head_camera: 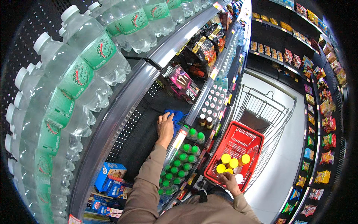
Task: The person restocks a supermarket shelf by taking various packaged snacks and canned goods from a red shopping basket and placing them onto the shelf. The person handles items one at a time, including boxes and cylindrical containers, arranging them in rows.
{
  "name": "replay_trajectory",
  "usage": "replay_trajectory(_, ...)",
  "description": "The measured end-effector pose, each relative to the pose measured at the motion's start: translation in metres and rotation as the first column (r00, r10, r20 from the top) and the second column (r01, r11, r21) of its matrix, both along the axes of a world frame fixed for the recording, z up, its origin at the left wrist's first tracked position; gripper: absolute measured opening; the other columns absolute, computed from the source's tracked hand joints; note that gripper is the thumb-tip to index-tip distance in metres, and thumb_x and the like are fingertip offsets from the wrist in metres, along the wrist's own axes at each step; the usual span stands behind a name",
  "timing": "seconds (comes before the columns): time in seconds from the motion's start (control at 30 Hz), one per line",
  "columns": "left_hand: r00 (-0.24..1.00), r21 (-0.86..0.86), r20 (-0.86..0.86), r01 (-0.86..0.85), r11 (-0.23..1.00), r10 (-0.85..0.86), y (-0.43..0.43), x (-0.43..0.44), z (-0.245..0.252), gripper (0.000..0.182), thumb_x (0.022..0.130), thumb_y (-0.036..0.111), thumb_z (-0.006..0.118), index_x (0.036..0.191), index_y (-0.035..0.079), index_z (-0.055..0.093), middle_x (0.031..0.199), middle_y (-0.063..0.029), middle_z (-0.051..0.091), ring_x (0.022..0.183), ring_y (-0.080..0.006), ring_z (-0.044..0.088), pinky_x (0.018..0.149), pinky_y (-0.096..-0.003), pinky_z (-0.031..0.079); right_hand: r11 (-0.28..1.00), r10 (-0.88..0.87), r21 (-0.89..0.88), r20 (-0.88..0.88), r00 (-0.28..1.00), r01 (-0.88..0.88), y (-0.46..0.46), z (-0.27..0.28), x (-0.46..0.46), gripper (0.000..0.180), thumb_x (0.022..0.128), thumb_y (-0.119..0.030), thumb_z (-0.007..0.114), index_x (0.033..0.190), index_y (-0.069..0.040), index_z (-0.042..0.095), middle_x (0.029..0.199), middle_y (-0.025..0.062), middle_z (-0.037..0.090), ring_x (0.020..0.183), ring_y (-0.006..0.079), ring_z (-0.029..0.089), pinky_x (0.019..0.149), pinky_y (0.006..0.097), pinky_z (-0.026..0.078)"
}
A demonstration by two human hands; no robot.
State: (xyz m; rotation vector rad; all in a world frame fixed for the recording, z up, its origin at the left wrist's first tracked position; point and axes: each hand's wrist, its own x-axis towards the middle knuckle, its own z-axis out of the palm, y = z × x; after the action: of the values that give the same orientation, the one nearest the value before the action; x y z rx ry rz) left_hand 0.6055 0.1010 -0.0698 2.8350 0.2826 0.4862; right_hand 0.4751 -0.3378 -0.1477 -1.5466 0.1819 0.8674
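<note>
On a bare stretch of black metal shelf (142,126), my left hand (165,126) presses down on a crumpled blue cloth (176,119), gripping it by the shelf's front edge. My right hand (230,181) is at the near end of a red plastic basket (210,170), its fingers curled close to several yellow-lidded containers (233,163). Whether those fingers hold anything cannot be made out. Beside them in the basket is a round white lid (238,178). A dark box with pink panels (183,84) stands on the shelf beyond the cloth.
The basket sits on a wire shopping cart (258,103) in the aisle. Large clear bottles with green labels (92,53) line the upper shelf. Green-capped bottles (179,165) stand below my left arm. Blue boxes (110,176) occupy the shelf's near end. Snack packets (325,151) fill the opposite shelving.
</note>
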Motion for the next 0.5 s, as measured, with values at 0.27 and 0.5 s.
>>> replay_trajectory(0.27,0.946,0.172,0.06,-0.323,0.931,0.317,0.077,-0.047,0.009,0.032,0.101,0.003,0.058,0.13,-0.002,0.07,0.136,-0.0191,0.063,0.119,-0.0374,0.058,0.107,-0.0438,0.049,0.993,-0.043,0.112,0.059,0.997,0.036,0.009,-0.012,0.003,0.03,0.111,-0.027,0.062,0.118,0.002,0.066,0.096,0.0035,0.072,0.083,0.0116,0.07,0.067,0.0268,0.056)
replay_trajectory(0.5,0.852,0.325,0.078,-0.513,0.794,0.518,0.108,-0.026,0.18,0.045,0.106,0.009,0.046,0.15,0.002,0.055,0.153,-0.0236,0.055,0.142,-0.0426,0.05,0.12,-0.0535,0.037,0.99,-0.068,0.121,0.021,0.997,0.065,0.011,-0.037,-0.001,0.029,0.11,-0.024,0.062,0.12,0.003,0.066,0.101,0.0057,0.073,0.088,0.014,0.072,0.074,0.0297,0.059)
